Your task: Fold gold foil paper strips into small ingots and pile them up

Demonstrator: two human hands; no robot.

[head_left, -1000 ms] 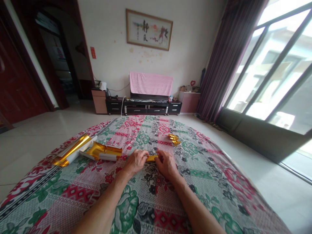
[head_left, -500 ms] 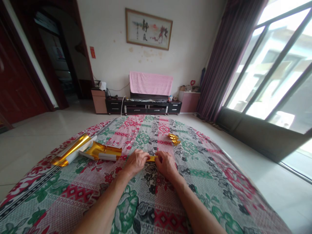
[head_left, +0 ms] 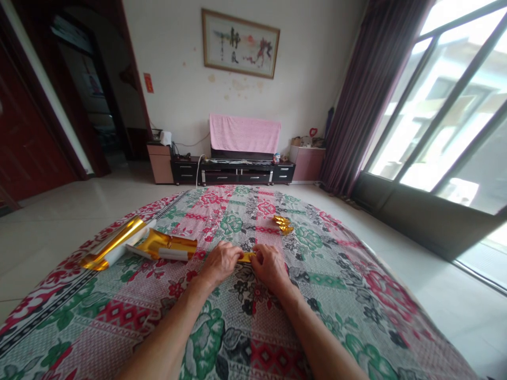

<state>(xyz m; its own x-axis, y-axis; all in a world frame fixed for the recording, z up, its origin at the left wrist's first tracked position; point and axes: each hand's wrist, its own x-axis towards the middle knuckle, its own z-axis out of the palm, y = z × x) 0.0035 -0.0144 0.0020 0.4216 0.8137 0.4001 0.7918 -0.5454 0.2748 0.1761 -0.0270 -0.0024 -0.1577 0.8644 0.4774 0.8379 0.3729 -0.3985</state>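
Observation:
A narrow strip of gold foil paper [head_left: 247, 257] lies low over the patterned cloth, between my two hands. My left hand [head_left: 222, 260] pinches its left end with thumb and fingers. At the right end, my right hand [head_left: 270, 264] has its fingers curled closed on the same strip. Both hands cover the strip's ends. Beyond my right hand sit several small folded gold foil pieces [head_left: 283, 225] in a short row. To the left of my hands are a curled gold foil sheet [head_left: 170, 244] with white backing and a longer rolled gold sheet [head_left: 116, 244].
The floral cloth [head_left: 222, 338] covers a rounded table. Past its far edge, a low black cabinet [head_left: 237, 174] stands by the wall, with a pink cloth [head_left: 245, 133] draped above it. A purple curtain [head_left: 368, 95] and a large window [head_left: 443, 105] are at the right.
The view has shifted very slightly. Both hands stay on the gold strip in nearly the same place, and the other foil pieces lie as before.

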